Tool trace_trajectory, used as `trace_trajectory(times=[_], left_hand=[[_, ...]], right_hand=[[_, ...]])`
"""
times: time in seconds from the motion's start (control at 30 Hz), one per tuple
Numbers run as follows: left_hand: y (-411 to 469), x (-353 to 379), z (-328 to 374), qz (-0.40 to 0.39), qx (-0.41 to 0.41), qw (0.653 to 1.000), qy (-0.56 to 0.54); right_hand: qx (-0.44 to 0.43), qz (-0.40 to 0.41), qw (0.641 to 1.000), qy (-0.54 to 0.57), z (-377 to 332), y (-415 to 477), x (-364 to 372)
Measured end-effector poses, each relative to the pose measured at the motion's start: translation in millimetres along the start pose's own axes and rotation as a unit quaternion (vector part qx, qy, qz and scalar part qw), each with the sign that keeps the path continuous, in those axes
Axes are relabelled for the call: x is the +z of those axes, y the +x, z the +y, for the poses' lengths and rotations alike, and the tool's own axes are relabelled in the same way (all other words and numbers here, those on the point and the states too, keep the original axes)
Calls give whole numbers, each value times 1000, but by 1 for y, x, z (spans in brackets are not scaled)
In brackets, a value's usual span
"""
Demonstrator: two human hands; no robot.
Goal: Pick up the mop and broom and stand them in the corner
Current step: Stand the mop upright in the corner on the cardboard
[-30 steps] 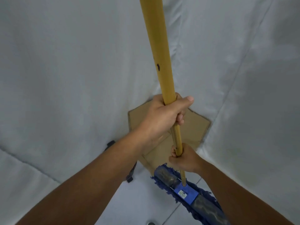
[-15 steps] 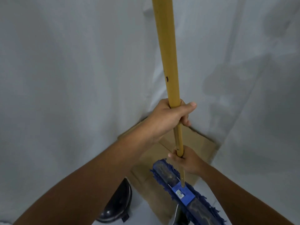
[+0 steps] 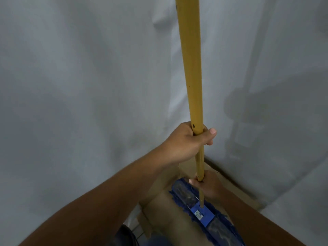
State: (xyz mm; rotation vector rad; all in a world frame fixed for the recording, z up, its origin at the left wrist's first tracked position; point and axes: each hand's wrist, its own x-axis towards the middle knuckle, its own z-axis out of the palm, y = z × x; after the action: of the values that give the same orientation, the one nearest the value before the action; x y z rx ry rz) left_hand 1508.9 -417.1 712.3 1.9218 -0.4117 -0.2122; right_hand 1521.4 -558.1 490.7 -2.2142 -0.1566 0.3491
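Yellow wood handle (image 3: 192, 77) of the mop runs nearly upright thru the middle of the view, top end out of frame, w/ a small dark hole just above the upper grip. Left hand (image 3: 186, 141) is wrapped around the handle at about mid-height, fingers curled tight round the far side & thumb (image 3: 209, 133) pressed across the front. Right hand (image 3: 208, 185) grips lower down, close above the head, fingers closed round the shaft; exact finger positions mostly hidden behind the hand. Mop head (image 3: 200, 208) is a flat blue fringed pad w/ a blue plastic bracket (image 3: 202, 214) where the shaft goes in; it lies on brown cardboard (image 3: 165, 215) covering the floor, angled diagonally, far end near the corner. Corner itself is draped in white sheeting (image 3: 88, 86) on both walls, w/ shadows of the arms & handle on the right wall. Dark shoe (image 3: 126, 236) shows at the bottom edge, partly cut off. Broom not in view.
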Motion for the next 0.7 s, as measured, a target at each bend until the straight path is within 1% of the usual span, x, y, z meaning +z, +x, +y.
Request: trace_trajectory(times=[0.13, 0.2, 0.27, 0.33, 0.4, 0.47, 0.57, 0.7], left_hand=[[46, 6, -46, -2, -18, 1000, -10], [70, 12, -76, -9, -56, 998, -25], [91, 18, -102, -21, -111, 992, -51], [108, 22, -122, -42, -147, 986, -73], [127, 25, -139, -68, -161, 981, -85], [141, 27, -158, -90, -177, 976, -91], [156, 30, -175, -123, -191, 969, -100], [181, 24, -188, -121, -202, 968, -91]], right_hand=[[57, 9, 998, -11, 19, 47, -2], [75, 7, 997, -27, 23, 70, -1], [95, -5, 993, -73, 26, 89, 2], [120, 14, 988, -96, 34, 104, 2], [141, 27, 984, -102, 45, 120, 3], [178, 30, 981, -77, 58, 131, 10], [207, 10, 974, -89, 70, 142, 17], [221, 44, 972, -72, 77, 158, 19]])
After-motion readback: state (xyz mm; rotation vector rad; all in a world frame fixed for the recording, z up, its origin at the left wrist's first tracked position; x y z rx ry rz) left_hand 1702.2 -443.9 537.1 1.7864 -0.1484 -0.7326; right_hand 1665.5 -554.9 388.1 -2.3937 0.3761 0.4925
